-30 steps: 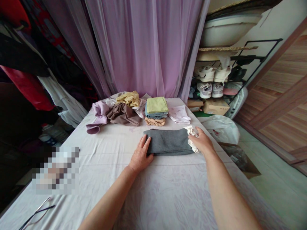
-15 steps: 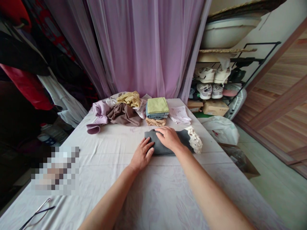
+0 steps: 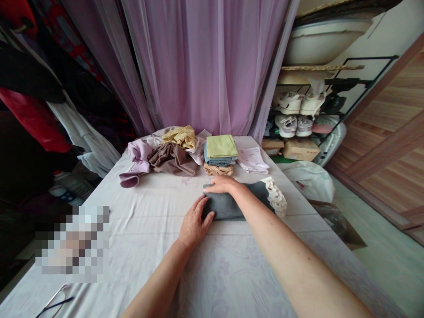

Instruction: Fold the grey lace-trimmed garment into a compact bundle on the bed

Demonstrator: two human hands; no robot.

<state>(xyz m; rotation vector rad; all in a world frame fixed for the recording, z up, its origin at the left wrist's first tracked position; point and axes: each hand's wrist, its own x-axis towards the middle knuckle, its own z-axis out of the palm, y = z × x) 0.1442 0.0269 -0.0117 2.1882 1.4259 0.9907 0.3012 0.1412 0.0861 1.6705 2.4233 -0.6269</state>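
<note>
Okay, I've got L hand open, flat on near edge of grey folded cloth, R hand open too, reaching over its far edge, no grip either side, cloth on pale sheet just below folded stack, white lace trim at R end.

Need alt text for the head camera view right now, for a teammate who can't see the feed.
Both bare hands rest on a folded grey cloth on a pale sheet-covered surface: the left hand at its left end, the right hand on its far edge. White lace trim shows at its right end. Behind lie a folded stack topped in green and crumpled clothes.
</note>
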